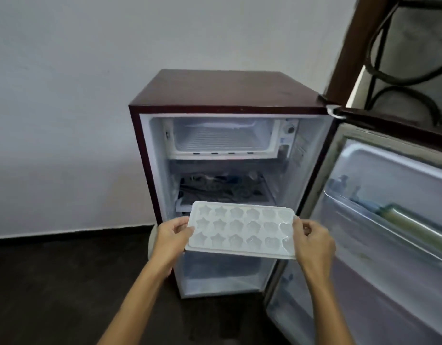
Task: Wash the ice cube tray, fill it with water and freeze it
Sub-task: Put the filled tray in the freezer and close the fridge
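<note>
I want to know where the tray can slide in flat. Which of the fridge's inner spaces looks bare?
The freezer box at the very top: only its ribbed floor shows. The shelf below holds dark items, and the bottom space is hidden behind the ice cube tray.

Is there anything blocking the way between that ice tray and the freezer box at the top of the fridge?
Nothing visible. The fridge door is swung wide open, and the freezer compartment shows an open front with a bare ribbed floor. The left hand and right hand hold the ice cube tray by its short ends, in front of the shelf below the compartment.
</note>
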### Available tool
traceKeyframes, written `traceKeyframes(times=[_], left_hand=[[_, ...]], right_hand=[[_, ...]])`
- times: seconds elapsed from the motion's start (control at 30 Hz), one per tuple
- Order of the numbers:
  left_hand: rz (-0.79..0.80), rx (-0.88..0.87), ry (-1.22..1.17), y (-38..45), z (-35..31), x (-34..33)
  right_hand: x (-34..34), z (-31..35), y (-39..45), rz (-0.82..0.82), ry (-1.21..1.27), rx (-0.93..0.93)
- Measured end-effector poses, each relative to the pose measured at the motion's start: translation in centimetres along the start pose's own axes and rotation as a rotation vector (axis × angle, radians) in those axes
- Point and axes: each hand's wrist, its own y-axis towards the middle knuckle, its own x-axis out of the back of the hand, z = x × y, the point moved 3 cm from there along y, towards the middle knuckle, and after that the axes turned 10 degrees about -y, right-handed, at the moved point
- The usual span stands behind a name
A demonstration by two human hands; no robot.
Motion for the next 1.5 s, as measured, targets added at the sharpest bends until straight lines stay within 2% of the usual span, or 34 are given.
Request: traceKeyframes(times=[0.33,0.47,0.7,0.87,1.13,1.5], left_hand=[[-0.12,-0.097,0.186,15.3,-4.2,-1.5],[-0.207,-0.164,0.348,21.7,-5.5,-2.4],[-0.267,-0.189,0.582,31.5,-6.1,-3.8],[-0.285,-0.229,0.573,34.9,-6.0,-4.9],[-0.27,-0.184,0.564,38.1,-6.3,-5.3],[-0.296,-0.119,0.618,36.6,-7.2,-6.3]], right_hand=[[-7.9,7.4,12.4,0.105,0.017,0.119],[-11.1,10.1,17.6,0.092,0.009,0.181],[-17.6,12.9,24.6,0.109,-0.109,0.235],[-20.6,13.8,27.5,0.091,-0.114,0.247],[-22.7,14.5,30.2,0.1,-0.105,0.287],[-22.7,14.8,30.5,0.111,-0.103,0.24]])
